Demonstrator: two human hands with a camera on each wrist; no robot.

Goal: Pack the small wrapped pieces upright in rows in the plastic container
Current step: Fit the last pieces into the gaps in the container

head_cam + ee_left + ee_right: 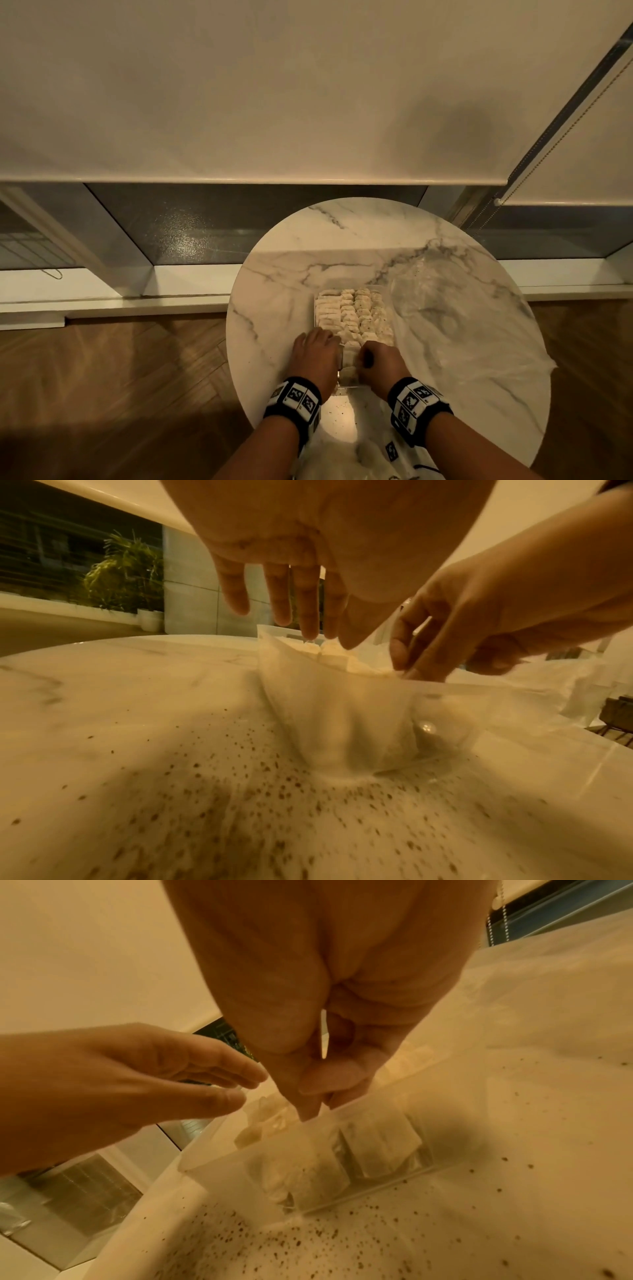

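A clear plastic container (316, 308) sits mid-table on the round marble table (291, 267), filled with rows of pale wrapped pieces (356, 311) standing upright. My left hand (317, 346) is at the container's near-left corner, fingers straight and together; in the left wrist view its fingertips (308, 631) reach the tops of the pieces (329, 653) by the wall (342, 710). My right hand (376, 359) is curled over the near end. Its thumb and fingers (308, 1110) pinch together at a wrapped piece just inside the rim (205, 1161). More pieces (377, 1139) show through the wall.
A crumpled clear plastic sheet (445, 308) covers the table's right side. Dark crumbs (339, 407) speckle the marble in front of the container. A bag of pale goods (342, 455) lies at the near edge. Window sill and blind stand behind the table.
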